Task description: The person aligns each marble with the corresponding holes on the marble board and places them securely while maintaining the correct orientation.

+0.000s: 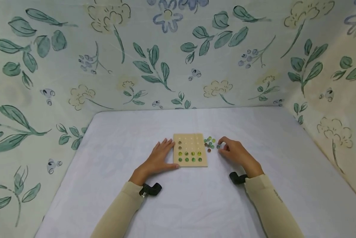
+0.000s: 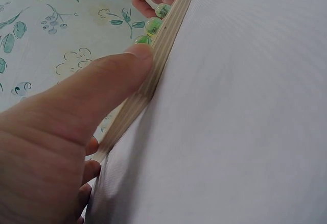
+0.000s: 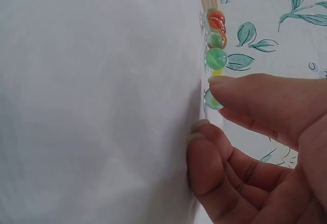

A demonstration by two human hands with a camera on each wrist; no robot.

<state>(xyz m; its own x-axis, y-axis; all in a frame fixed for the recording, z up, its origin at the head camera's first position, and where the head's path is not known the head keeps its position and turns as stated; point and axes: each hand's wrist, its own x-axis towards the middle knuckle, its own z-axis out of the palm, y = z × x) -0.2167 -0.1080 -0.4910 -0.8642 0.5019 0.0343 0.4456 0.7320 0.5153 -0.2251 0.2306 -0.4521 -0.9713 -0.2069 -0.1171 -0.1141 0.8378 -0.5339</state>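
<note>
A square wooden board (image 1: 191, 147) with rows of small hollows lies on the white cloth. Green marbles (image 1: 186, 159) line its nearest row, yellow-green marbles (image 1: 193, 153) the row behind, and two brownish marbles (image 1: 179, 147) sit in the left column. My left hand (image 1: 158, 158) rests at the board's left side with fingers extended; its thumb (image 2: 138, 58) lies against the near edge. To the right of the board, my right hand (image 1: 236, 152) pinches a bluish-green marble (image 3: 212, 99) between thumb and index finger, low over the cloth. The other right fingers are curled.
Several loose marbles (image 1: 210, 144), green, yellow and reddish brown, lie clustered against the board's right side. White cloth (image 1: 190, 198) covers the table, and floral fabric (image 1: 166, 66) rises at the back and sides. Each wrist wears a black camera (image 1: 237, 178).
</note>
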